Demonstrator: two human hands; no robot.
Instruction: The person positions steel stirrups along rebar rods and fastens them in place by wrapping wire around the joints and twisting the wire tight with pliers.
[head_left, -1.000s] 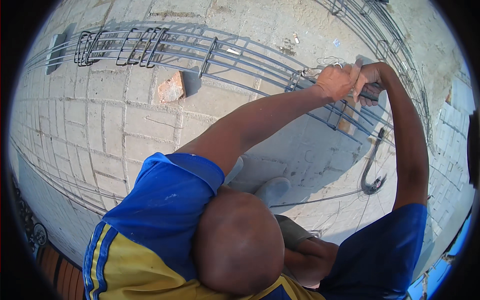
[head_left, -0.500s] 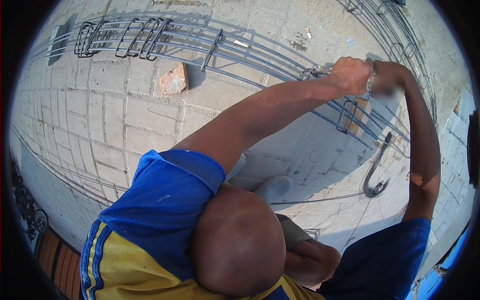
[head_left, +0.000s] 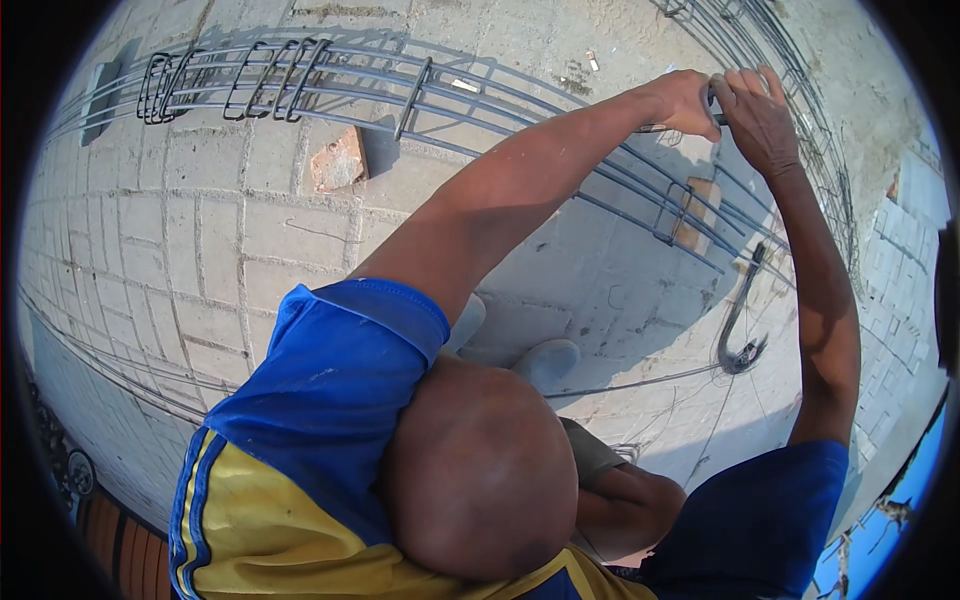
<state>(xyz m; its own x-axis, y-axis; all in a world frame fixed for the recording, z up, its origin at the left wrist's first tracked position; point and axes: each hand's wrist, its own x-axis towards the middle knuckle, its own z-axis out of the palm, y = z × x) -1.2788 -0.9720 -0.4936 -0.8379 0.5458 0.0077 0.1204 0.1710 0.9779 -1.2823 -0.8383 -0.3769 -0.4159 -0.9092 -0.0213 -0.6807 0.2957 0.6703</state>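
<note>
Both of my hands meet over the right part of a long rebar cage (head_left: 415, 88), made of grey bars with square stirrups round them. My left hand (head_left: 688, 103) is closed, its thumb pointing toward the right hand. Between the two hands shows a short dark metal piece (head_left: 720, 119); most of it is hidden, so its kind cannot be made out. My right hand (head_left: 758, 118) is bent round the other side of this piece, fingers curved and somewhat raised. Below the hands, the cage's bar ends rest over a brick (head_left: 698, 215).
A broken brick (head_left: 339, 160) lies beside the cage on the paved floor (head_left: 190, 235). Another bundle of bars (head_left: 775, 62) runs along the upper right. A dark bundle of tie wire (head_left: 742, 320) lies near my right forearm. My bent knee (head_left: 480, 470) fills the lower middle.
My hands have shifted up and slightly left in the view. The right hand's fingers have lifted and spread more; the left thumb now shows. The whole view has moved a little.
</note>
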